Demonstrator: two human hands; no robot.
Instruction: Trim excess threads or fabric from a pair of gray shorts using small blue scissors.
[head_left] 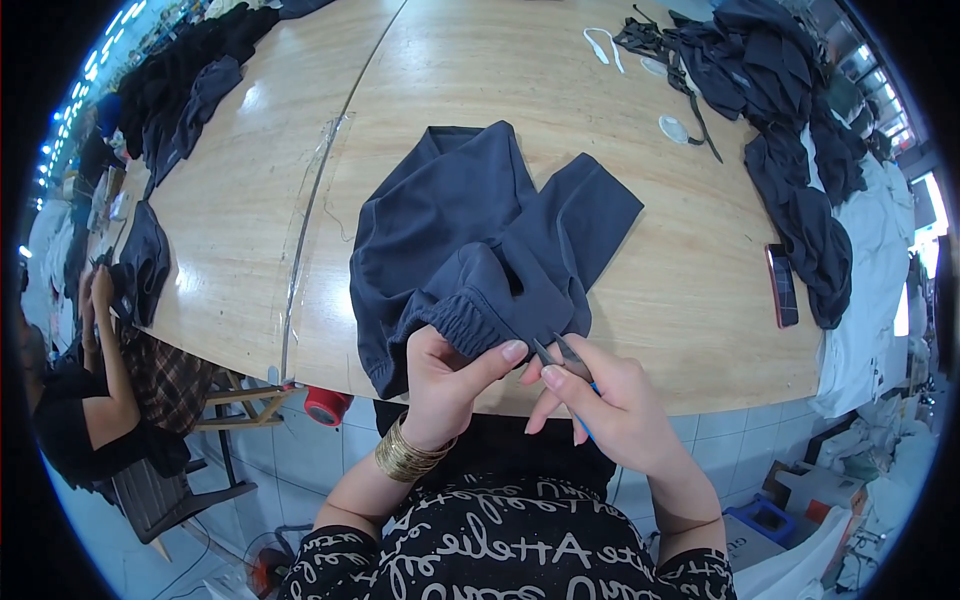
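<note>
A dark navy pair of shorts or trousers [440,215] with a gathered elastic waistband [465,325] lies on the wooden table in front of me. My left hand [445,385] is closed on the waistband's near edge, its thumb lying on top. In my right hand [615,400] is a pair of thread snips [575,368] with dark blades and some blue on the handle. Their tips are slightly apart, right by the waistband edge and close to my left thumb. Whether the tips touch fabric or a thread is too small to tell.
Dark garments are heaped at the far right [750,60] and far left [200,100] of the table [700,350]. A phone [783,285] lies near white cloth [880,270]. A white cord [603,50] rests at the back. On the left, a seated person [95,410] handles a dark garment.
</note>
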